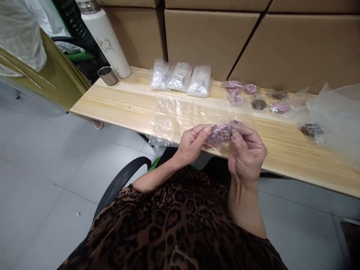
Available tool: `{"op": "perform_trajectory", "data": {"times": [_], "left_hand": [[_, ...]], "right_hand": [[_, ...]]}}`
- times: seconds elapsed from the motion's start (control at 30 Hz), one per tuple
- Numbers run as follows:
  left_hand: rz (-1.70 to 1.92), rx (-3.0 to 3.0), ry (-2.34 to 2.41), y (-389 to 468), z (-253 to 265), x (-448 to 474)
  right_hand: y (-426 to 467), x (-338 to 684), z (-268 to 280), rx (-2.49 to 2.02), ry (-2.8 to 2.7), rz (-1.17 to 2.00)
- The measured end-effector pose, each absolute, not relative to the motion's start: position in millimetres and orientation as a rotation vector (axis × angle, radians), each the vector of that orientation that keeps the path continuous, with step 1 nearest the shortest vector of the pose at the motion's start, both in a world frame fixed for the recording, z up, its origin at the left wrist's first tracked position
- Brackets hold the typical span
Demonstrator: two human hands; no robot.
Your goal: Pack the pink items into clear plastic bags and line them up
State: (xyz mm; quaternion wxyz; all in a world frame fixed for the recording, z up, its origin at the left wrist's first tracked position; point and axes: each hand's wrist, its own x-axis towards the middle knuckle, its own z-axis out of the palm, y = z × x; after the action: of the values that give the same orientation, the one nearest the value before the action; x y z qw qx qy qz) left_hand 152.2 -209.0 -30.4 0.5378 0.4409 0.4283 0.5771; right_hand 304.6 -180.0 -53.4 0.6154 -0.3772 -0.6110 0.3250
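Between my hands, at the table's front edge, is a small clear packet (222,132) with a pink, patterned item inside; its exact kind I cannot make out. My left hand (192,144) pinches the packet's left end between thumb and fingers. My right hand (249,150) grips the other end, thumb on top near a small dark mark. Under and behind the hands, a large clear plastic bag (174,116) lies flat on the wooden table. Farther right, several similar wrapped items lie loose, among them a pink one (279,107) and a brown one (258,104).
Three bundles of clear bags (180,77) stand at the back of the table (112,101). A white flask (108,41) and a metal cup (108,76) are at the left end. A translucent bag (337,120) covers the right side. Cardboard boxes (208,41) wall off the back; a person's clothing (56,63) shows upper left.
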Motion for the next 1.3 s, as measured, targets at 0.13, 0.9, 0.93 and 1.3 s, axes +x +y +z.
{"op": "perform_trajectory", "data": {"times": [0.13, 0.9, 0.93, 1.3], "left_hand": [[1.361, 1.181, 1.123, -212, -28, 150], [1.256, 1.091, 0.798, -232, -38, 163], [1.278, 1.092, 0.812, -233, -38, 165], [1.387, 0.853, 0.802, -231, -34, 162]], "right_hand": [[-194, 308, -51, -0.915, -1.365, 0.630], [-218, 318, -30, -1.000, -1.361, 0.565], [-218, 317, -32, -0.993, -1.327, 0.560], [-233, 311, -64, -0.988, -1.280, 0.840]]}}
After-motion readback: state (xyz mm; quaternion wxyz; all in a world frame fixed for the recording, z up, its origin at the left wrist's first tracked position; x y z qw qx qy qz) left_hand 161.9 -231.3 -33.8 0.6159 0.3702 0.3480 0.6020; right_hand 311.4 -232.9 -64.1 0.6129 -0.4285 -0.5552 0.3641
